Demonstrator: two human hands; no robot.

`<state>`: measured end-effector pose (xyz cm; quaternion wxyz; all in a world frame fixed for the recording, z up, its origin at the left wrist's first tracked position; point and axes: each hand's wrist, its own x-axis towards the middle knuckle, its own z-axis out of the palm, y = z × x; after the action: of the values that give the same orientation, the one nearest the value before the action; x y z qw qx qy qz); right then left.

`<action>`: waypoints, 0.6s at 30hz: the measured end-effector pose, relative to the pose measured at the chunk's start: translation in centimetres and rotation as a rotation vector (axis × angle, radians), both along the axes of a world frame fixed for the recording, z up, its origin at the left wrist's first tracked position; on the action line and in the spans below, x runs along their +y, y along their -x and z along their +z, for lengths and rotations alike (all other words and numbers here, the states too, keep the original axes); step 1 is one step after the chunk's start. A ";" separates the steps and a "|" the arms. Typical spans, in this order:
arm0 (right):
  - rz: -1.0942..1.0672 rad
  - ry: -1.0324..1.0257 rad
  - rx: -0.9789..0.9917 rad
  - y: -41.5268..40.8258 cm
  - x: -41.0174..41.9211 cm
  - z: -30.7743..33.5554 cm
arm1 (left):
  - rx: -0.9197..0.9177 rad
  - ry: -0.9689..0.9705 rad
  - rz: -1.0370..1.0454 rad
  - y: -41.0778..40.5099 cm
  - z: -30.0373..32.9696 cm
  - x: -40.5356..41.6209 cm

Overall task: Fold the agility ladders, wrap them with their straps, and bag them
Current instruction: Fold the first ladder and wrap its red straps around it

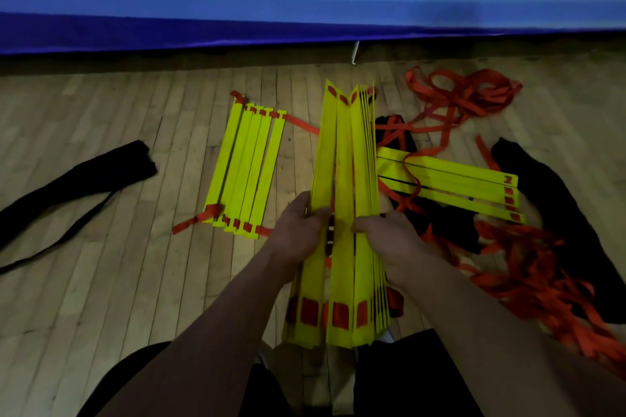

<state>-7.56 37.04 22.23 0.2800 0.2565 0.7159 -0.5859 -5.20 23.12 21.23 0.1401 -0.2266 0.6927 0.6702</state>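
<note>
Now squeezing a stack of flat yellow plastic ladder rungs (345,213) between left hand (298,223) and right hand (389,234), both curled shut on it mid-length; long axis pointing straight away over the wooden floor (135,247); loose orange straps (457,101) nearer right.

Your left hand (298,223) hid its fingers behind the stack (345,213), and your right hand (386,230) covered the stack's right edge. The stack hid the near end of the slats (450,186) on the right. The left bag (67,186) ran off the left edge. The straps (542,284) left the frame at lower right, blurred there.
</note>
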 end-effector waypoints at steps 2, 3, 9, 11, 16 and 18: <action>-0.023 0.030 0.008 0.1 -0.3 0.0 | 0.014 -0.007 -0.008 0.1 -0.1 -0.1; -0.037 0.042 0.027 0.0 -0.4 -0.4 | 0.026 -0.022 -0.008 0.0 -0.1 -0.1; -0.013 0.058 0.056 -0.2 -0.2 0.0 | 0.051 -0.108 0.017 -0.1 -0.2 0.3; -0.017 0.052 0.050 0.0 0.2 -0.5 | 0.065 -0.108 0.023 0.0 -0.1 0.4; -0.080 0.204 0.059 0.4 0.1 -0.2 | 0.022 -0.046 -0.016 0.0 0.0 0.7; -0.072 0.359 0.071 0.6 0.2 0.4 | -0.017 -0.052 -0.031 -0.2 0.5 0.8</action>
<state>-8.20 37.26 22.67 0.2746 0.2070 0.5994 -0.7228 -5.01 23.90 21.74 0.1624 -0.2177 0.6772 0.6838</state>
